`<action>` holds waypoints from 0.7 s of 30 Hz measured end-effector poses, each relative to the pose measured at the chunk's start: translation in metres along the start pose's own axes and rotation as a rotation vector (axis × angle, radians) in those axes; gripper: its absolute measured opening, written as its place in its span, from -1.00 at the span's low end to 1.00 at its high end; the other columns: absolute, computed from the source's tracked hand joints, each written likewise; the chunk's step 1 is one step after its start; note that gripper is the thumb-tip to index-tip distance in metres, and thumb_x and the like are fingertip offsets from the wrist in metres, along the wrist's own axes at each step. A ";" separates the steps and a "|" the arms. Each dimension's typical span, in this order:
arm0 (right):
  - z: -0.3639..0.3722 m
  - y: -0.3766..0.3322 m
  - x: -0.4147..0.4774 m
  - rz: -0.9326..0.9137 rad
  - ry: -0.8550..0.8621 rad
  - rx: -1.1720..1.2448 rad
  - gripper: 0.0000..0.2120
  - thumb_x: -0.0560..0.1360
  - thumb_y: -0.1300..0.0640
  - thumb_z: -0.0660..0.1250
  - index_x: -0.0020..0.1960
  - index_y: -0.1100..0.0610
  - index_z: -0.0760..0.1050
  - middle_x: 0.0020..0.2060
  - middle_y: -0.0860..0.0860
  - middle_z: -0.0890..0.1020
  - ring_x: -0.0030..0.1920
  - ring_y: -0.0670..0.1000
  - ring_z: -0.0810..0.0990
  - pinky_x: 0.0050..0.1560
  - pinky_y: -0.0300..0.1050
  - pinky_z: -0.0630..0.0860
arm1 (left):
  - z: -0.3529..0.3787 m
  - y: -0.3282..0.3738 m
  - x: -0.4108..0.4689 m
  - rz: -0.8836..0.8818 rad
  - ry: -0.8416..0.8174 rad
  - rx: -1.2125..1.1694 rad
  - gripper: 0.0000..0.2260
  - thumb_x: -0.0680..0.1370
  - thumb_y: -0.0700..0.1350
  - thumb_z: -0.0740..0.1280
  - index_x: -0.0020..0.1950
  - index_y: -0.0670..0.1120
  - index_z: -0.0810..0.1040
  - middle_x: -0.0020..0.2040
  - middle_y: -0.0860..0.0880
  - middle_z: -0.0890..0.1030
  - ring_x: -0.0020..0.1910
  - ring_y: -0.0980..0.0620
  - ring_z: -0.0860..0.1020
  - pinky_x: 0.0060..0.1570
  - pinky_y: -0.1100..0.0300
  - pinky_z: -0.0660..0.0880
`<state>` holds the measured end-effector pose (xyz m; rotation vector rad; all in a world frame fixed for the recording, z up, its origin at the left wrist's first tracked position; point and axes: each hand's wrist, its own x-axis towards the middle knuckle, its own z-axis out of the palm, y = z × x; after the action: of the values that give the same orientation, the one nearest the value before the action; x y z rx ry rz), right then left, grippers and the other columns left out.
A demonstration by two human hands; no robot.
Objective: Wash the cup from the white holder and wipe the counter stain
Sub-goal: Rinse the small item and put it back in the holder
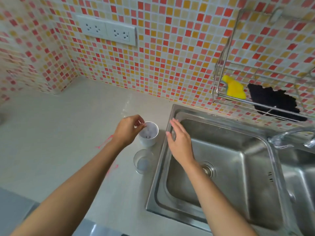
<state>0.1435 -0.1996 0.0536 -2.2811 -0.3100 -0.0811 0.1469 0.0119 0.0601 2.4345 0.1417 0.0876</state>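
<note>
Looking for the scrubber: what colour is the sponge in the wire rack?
Yellow sponge, head view.

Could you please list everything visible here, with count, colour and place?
white holder: one, white, on the counter beside the sink
glass cup: one, clear, on the counter nearer than the holder
stain: pink smears, counter, left of the cup
sink: one, steel, right
tap: one, steel, far right
rack: one, wire, on the tiled wall
sponge: one, yellow, in the rack
cloth: one, black, in the rack
sockets: two, white, wall
left hand: fingers pinch the holder's rim
right hand: open, over the sink's left edge
</note>
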 end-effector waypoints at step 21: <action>0.082 0.024 0.026 0.328 -0.358 0.246 -0.18 0.24 0.04 0.59 0.36 -0.21 0.23 0.07 -0.25 0.53 0.08 -0.15 0.52 -0.10 -0.35 0.41 | 0.026 -0.013 0.033 0.142 -0.207 0.118 -0.86 0.51 -0.12 0.40 0.04 -0.12 0.63 -0.05 -0.14 0.65 -0.08 -0.10 0.57 -0.10 0.13 0.47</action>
<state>0.1712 -0.1485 -0.0142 -2.0633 -0.1162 0.5108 0.1811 0.0094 0.0332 2.5515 -0.1225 -0.1127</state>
